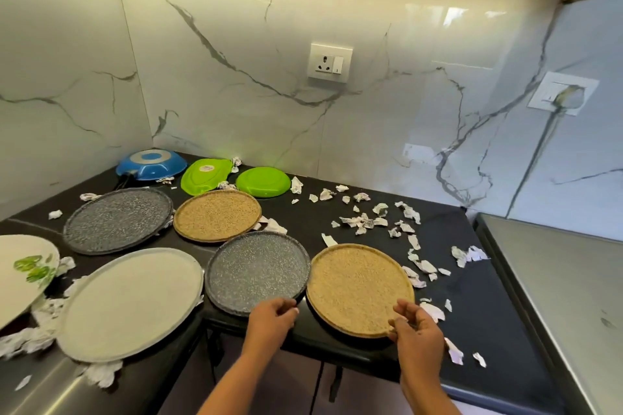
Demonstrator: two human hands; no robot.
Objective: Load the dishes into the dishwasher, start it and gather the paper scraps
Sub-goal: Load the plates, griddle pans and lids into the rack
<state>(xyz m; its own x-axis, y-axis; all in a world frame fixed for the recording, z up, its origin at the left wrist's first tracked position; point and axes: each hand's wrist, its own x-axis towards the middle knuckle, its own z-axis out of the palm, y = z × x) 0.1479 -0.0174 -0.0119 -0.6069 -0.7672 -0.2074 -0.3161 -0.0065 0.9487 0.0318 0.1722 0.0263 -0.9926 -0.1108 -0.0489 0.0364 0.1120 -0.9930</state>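
The fingers point(406, 308) of my right hand point(419, 333) are curled over the near rim of the tan plate point(359, 290), with the thumb at its edge, so I judge that they are grasping it. The fingers point(286, 308) of my left hand point(271, 318) are curled at the near rim of the grey speckled plate point(258, 271). I cannot tell if they pinch it or only touch it.

Both plates lie flat at the front edge of the black tabletop point(472, 296), side by side and almost touching. The dishwasher is not in view.

The step, I think, is lifting these two plates for loading. To do it well, I should put the thumb on top and the fingers fully under each rim before I lift, because a flat plate on a smooth stone gives little to hold. It is better to draw each plate a little over the front edge first. I should lift straight up, so that the paper scraps point(367, 222) beside the tan plate are not swept to the floor. The white plate point(129, 301) already hangs over the edge at the left, so my left arm must not knock it.
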